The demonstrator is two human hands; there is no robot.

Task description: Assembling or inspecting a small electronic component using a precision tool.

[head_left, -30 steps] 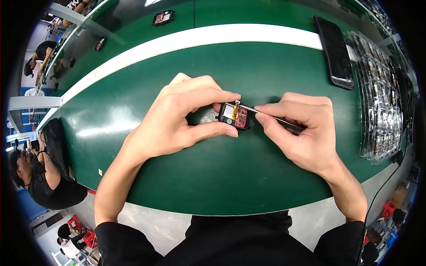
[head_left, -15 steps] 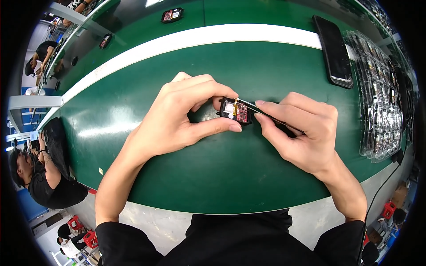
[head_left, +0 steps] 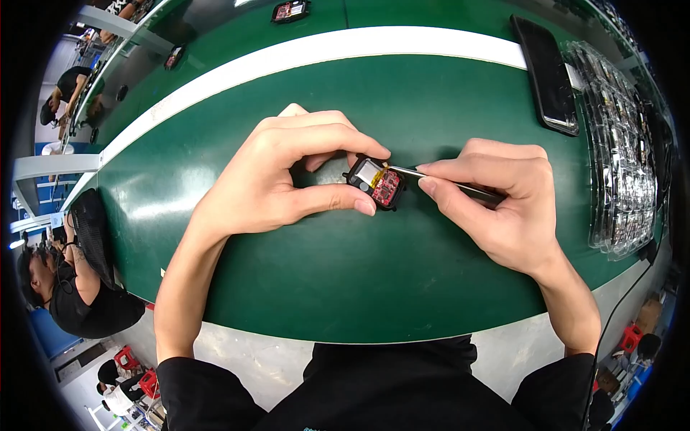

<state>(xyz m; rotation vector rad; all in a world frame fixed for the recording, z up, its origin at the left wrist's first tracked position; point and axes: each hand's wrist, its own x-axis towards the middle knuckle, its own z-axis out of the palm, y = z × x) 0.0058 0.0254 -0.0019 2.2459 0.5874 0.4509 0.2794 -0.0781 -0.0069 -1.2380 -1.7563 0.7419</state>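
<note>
Between the thumb and fingers of my left hand (head_left: 291, 165) is a small open electronic device (head_left: 388, 188). Its black case frames a red circuit board, a silver battery and a strip of yellow tape. My right hand (head_left: 496, 190) pinches a thin metal tool, which looks like tweezers (head_left: 460, 185), from the right. The tool's tip meets the upper right part of the device, near the yellow tape. Fingers hide much of the tool, and whether its tip grips anything is too small to tell.
Along the right side lie a black smartphone (head_left: 546, 75) and stacked clear plastic trays (head_left: 618, 151) of small parts. A white strip (head_left: 388, 41) crosses the green table (head_left: 359, 287). Beyond it sits another open device (head_left: 290, 11). A seated person (head_left: 79, 273) is at the left.
The device has turned clockwise and moved slightly left with my left hand. My right hand has shifted a little to the right, with the tool lying flatter. The view has shifted slightly.
</note>
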